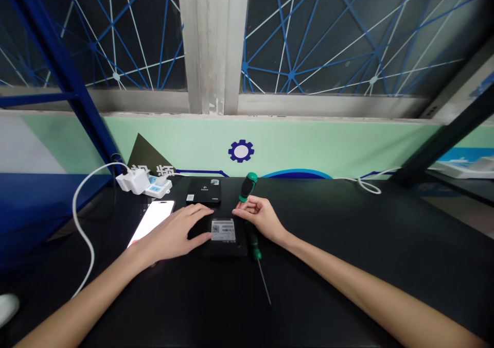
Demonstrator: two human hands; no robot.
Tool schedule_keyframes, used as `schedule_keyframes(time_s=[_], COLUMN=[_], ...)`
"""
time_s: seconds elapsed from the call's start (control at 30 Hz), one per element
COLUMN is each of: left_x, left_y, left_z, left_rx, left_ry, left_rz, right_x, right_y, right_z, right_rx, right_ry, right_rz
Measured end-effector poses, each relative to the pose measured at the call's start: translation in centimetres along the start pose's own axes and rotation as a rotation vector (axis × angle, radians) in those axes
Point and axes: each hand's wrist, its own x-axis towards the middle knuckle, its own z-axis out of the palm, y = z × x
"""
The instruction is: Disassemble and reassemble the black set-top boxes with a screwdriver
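Note:
A black box with a white printed label (pixel 223 231) lies on the black table (pixel 347 265). My left hand (pixel 179 230) rests at its left side, thumb and fingers apart, with fingertips touching its edge. At the box's upper right corner, my right hand (pixel 259 215) pinches a screwdriver below its green and black handle (pixel 248 186), which stands nearly upright; its tip is hidden. A second green and black screwdriver (pixel 257 254) lies to the right of the box, its shaft toward me. Behind the box sits another flat black box (pixel 204 190).
A lit phone (pixel 153 219) lies beside my left hand. Behind it are a white power strip (pixel 158 187) and plug adapter (pixel 133 181), with a white cable (pixel 79 224) curving left. Another cable (pixel 368 187) lies at the back right. Metal posts flank the table.

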Motion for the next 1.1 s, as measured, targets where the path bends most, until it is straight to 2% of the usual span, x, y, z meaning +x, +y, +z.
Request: schedule_keyframes(time_s=[0.6,1.1], left_x=[0.01,-0.06], left_y=[0.21,0.23], left_z=[-0.15,-0.05], left_rx=[-0.008,0.012], left_ry=[-0.018,-0.020], left_rz=[-0.005,0.001], right_x=[-0.17,-0.07], right_y=[-0.35,-0.15], right_z=[-0.17,-0.03], right_rx=[0.008,-0.140], right_ry=[-0.031,-0.026], right_rz=[-0.009,-0.072])
